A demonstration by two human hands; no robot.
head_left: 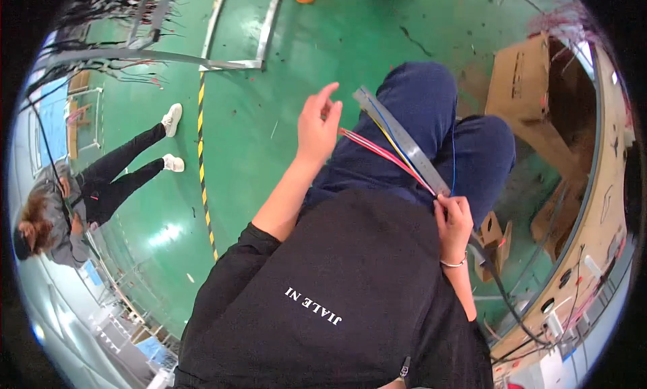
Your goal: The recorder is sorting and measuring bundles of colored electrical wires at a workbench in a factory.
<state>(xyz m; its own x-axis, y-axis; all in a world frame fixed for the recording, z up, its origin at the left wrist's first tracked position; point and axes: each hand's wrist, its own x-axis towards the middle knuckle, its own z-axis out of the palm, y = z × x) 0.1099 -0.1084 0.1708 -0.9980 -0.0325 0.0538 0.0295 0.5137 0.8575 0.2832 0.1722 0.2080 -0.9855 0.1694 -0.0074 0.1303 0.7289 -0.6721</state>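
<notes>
The ruler (412, 147) is pinched by the right fingers (452, 205); whether the red wires (381, 149) are held by the left fingers (326, 95) cannot be told. Between them, wires should be kept straight.

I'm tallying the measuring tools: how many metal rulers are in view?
1: the metal ruler slants over the blue trousers, its near end at the right hand. Others could be hidden.

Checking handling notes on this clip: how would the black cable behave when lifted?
The cable likely flexes but resists sharp bends: it looks thick and curves broadly. The thin wires, splayed beyond the right hand, seem floppier.
</notes>
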